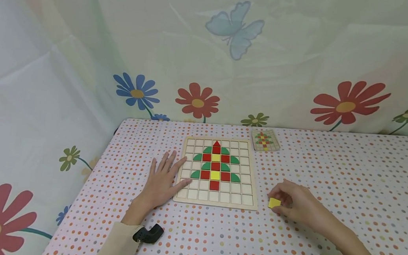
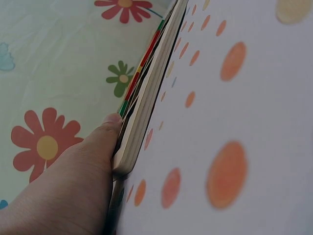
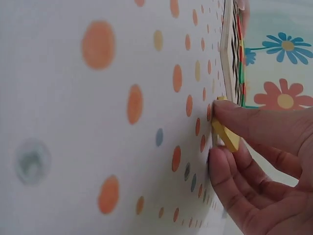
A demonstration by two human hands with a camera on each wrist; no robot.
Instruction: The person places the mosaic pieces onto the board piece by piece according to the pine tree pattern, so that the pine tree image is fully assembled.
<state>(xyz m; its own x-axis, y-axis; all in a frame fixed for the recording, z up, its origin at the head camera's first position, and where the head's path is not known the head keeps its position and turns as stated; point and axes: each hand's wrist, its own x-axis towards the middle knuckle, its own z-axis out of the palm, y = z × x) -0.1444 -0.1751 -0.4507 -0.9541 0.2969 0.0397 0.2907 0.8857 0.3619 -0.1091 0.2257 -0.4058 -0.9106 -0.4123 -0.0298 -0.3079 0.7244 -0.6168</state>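
Observation:
A wooden grid board (image 1: 192,197) lies on the table, with red, green and yellow pieces set in it in the shape of a tree. My left hand (image 1: 162,182) rests on the board's left edge, fingers spread and straight. The left wrist view shows its thumb (image 2: 105,134) lying on the board's corner. To the right of the board, my right hand (image 1: 296,201) pinches a yellow square tile (image 1: 274,203) between thumb and fingers. In the right wrist view the tile (image 3: 226,134) is tilted, close over the tabletop.
A small pattern card (image 1: 265,140) with a similar tree lies beyond the board's upper right corner. The table (image 1: 346,173) has a dotted cover, and a flowered curtain (image 1: 288,42) hangs behind it. Black wrist devices (image 1: 148,233) sit at both wrists.

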